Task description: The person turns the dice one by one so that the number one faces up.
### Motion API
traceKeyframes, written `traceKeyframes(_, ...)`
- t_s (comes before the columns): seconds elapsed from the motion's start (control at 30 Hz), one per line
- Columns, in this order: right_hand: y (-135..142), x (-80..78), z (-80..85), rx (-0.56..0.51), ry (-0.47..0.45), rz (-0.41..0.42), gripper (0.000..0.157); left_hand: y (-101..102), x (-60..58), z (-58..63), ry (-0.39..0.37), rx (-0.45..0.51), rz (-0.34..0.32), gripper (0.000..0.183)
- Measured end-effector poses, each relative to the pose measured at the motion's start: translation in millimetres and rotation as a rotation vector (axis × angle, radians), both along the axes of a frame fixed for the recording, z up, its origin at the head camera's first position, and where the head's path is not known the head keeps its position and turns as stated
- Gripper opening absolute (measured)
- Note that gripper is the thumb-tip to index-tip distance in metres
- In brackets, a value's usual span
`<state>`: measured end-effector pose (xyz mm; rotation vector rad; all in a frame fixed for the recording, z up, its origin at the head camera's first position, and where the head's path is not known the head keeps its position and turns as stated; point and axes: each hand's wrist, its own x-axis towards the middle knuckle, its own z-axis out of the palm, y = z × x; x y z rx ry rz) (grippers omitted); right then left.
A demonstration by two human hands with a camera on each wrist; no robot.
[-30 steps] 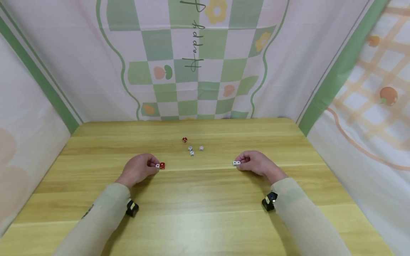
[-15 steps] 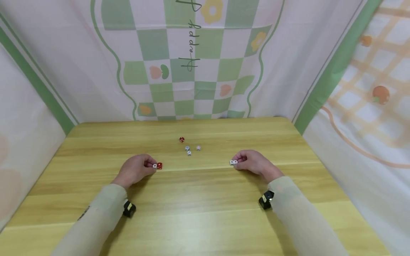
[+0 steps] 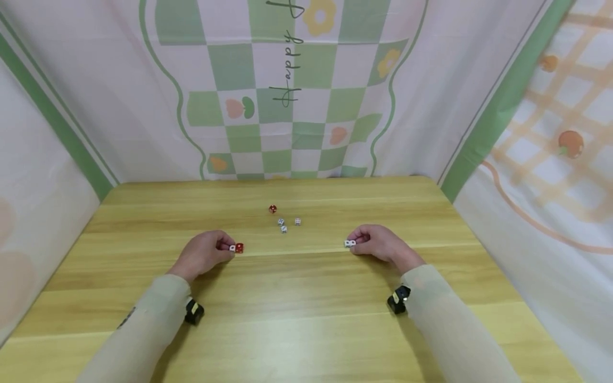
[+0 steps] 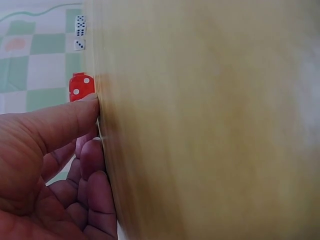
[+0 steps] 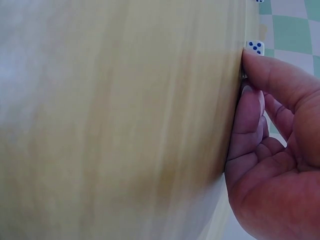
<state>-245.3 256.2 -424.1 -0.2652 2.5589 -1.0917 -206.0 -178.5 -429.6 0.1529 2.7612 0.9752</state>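
Observation:
My left hand (image 3: 206, 252) pinches a white die (image 3: 232, 248) between thumb and fingers at the left of the table. A red die (image 3: 239, 248) with white dots sits against that white die on its right side; in the left wrist view the red die (image 4: 81, 86) shows beyond the thumb tip. Over on the right, my right hand (image 3: 380, 243) pinches one white die (image 3: 353, 243), and another white die (image 3: 347, 243) adjoins it on the left. In the right wrist view a white die (image 5: 255, 48) with blue dots peeks past the thumb; the other is hidden.
Between the hands, farther back, lie a red die (image 3: 272, 209) and three white dice, one of them (image 3: 298, 222) a little to the right. The wooden table (image 3: 287, 319) ends at a printed curtain (image 3: 306, 133), with more fabric along both sides.

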Motion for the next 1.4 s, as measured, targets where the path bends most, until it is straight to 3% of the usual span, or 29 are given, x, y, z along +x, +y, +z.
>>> traceKeyframes(0.5,1.0,2.1,0.0,-0.068,-0.041,-0.017,0.036,0.8,1.1,1.2,-0.021,0.029,0.013,0.020)
traceKeyframes(0.87,6.0,3.4,5.1,-0.162,-0.123,-0.018,0.051,1.0,1.3,1.0,-0.027,0.044,0.036,0.020)
traceKeyframes(1.07,2.5,1.3,20.3,-0.065,-0.048,-0.019,0.055,0.4,1.3,0.2,-0.025,0.043,0.038,0.019)
traceKeyframes(1.23,-12.3,-0.7,37.8,-0.005,0.066,-0.005,0.048,-0.4,0.2,0.0,-0.034,0.040,0.038,0.020)
traceKeyframes(1.4,-37.9,-5.1,43.8,0.041,0.156,0.035,0.041,0.6,0.3,1.6,-0.041,0.044,0.041,0.021)
